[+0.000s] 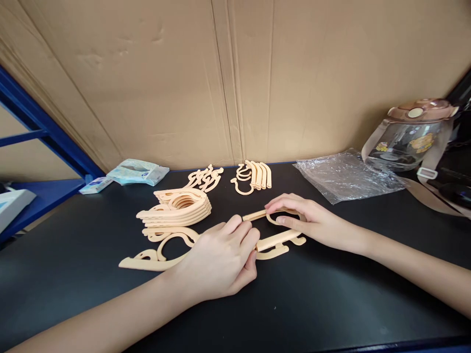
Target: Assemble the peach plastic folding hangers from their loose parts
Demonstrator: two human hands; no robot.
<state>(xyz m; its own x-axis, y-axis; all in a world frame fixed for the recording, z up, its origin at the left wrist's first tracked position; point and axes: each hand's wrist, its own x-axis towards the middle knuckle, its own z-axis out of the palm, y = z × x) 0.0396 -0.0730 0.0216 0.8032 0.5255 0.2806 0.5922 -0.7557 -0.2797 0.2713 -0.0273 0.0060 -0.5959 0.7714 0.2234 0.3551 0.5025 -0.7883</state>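
Note:
My left hand (224,260) is closed around the near end of a cream plastic hanger piece (277,240) with small hooks along its lower side. My right hand (300,215) curves over a hook-shaped part behind that piece, thumb and fingers round it. A thin straight cream strip (253,215) runs between the two hands. Beside my left hand lies a loose cream hanger part (147,264), partly covered by the hand. Behind it sits a stack of folded cream hangers (180,212).
Farther back lie small hooked pieces (206,178) and a group of curved arms (260,175). A tissue pack (137,171) is at back left. Clear plastic film (349,174) and a strapped bottle (412,139) stand right on the black table (312,309), before a cardboard wall.

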